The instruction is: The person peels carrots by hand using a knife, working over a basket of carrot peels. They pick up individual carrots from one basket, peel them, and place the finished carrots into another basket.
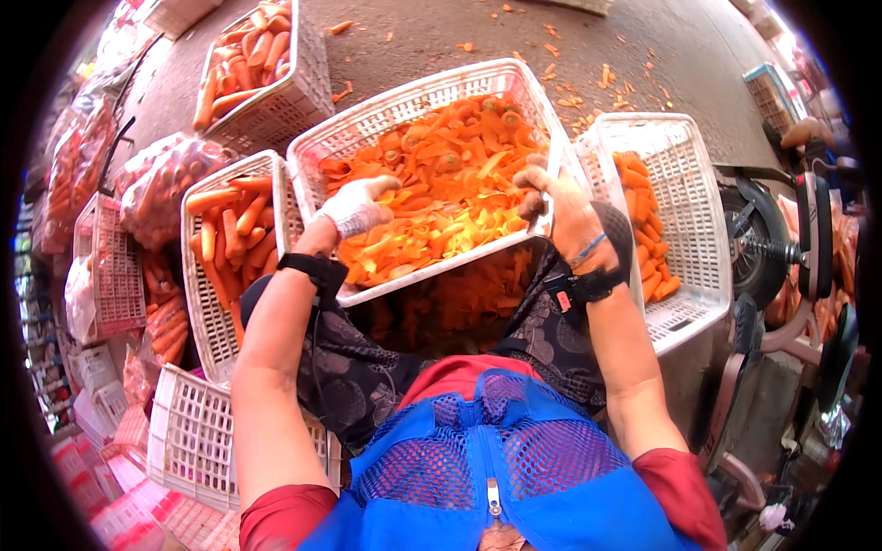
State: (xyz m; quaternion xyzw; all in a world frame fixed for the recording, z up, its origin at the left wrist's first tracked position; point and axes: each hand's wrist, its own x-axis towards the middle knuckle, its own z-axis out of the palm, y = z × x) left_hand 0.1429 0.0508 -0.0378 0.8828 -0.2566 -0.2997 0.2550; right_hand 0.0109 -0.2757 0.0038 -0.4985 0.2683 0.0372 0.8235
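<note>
A white plastic basket (pixel 427 96) full of orange carrot peelings (pixel 441 186) and cut carrot tops stands before me. Over its left part is my left hand (pixel 360 205) in a white glove, fingers curled; whether they hold anything cannot be seen. My right hand (pixel 561 210), bare or thinly gloved, is at the basket's right rim, closed around a metal-edged tool, perhaps a peeler (pixel 544 217). A blue band circles that wrist. Whole carrots (pixel 238 220) lie in a basket at the left, and peeled carrots (pixel 641 220) in another at the right.
A tall crate of carrots (pixel 300 96) stands at the upper left, with a plastic bag of carrots (pixel 169 182) below it. Scraps (pixel 606 76) litter the floor. An empty-looking white crate (pixel 200 434) is at the lower left. A wheeled vehicle (pixel 751 241) stands at the right.
</note>
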